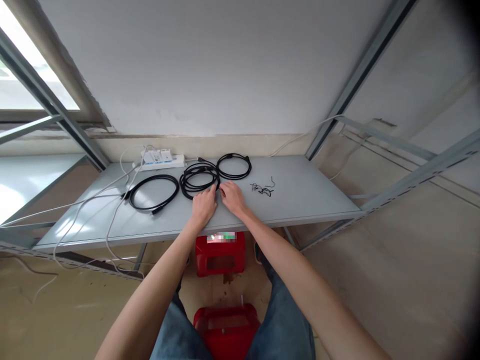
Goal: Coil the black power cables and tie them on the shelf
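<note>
Both hands meet at the near right edge of the middle coil of black cable [200, 171], which lies on the grey worktop [292, 207]. The left hand [204, 204] has its fingers bent against the coil's edge; the right hand [231, 196] is partly closed, fingertips just beside the same edge. Whether either one grips the cable or something thin cannot be told. A looped black cable [165, 203] lies to the left and a smaller black coil [233, 177] sits just behind the right hand. Short black ties [265, 191] are scattered further right. At the back left stands a white power strip [175, 161], and a red stool [220, 257] is below the worktop's front edge
</note>
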### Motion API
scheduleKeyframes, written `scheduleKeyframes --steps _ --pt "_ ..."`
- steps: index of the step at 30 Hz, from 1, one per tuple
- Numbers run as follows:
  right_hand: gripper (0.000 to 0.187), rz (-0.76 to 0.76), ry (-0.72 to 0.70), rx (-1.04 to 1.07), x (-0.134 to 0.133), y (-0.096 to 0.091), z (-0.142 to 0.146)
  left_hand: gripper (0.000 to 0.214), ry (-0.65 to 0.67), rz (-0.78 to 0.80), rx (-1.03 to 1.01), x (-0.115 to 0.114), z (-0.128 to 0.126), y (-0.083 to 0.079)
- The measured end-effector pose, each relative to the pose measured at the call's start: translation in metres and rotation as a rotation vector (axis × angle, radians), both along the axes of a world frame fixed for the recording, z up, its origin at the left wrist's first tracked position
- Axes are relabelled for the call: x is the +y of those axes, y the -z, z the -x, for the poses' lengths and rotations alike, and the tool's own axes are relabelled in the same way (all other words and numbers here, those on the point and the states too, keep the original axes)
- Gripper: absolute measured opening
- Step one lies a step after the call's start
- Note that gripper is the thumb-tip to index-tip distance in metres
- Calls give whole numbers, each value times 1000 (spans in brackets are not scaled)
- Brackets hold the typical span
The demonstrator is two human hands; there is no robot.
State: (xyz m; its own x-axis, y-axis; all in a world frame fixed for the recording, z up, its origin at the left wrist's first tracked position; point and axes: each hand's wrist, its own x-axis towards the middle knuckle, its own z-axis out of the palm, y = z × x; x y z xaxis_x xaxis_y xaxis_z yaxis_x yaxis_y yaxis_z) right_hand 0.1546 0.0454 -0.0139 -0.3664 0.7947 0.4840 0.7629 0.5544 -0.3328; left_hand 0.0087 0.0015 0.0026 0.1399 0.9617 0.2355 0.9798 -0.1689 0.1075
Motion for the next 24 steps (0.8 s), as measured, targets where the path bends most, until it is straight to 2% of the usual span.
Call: scheduleKeyframes --steps 4,9,13,15,21,24 --pt "20 12 14 -3 -3 -1 0 33 -10 7 -12 1 0 0" --pt "14 159 1 195 8 5 -1 33 -7 13 -20 1 1 0" --pt "30 297 -32 356 14 7 -2 32 -11 24 -25 1 1 -2" --pt "31 349 -41 411 15 7 -2 31 -8 32 -28 0 1 -3" --pt "25 403 1 510 20 1 -1 33 -24 56 -50 0 1 -6" --pt "28 577 -30 561 28 -8 -2 32 -21 54 -61 -1 1 -7"
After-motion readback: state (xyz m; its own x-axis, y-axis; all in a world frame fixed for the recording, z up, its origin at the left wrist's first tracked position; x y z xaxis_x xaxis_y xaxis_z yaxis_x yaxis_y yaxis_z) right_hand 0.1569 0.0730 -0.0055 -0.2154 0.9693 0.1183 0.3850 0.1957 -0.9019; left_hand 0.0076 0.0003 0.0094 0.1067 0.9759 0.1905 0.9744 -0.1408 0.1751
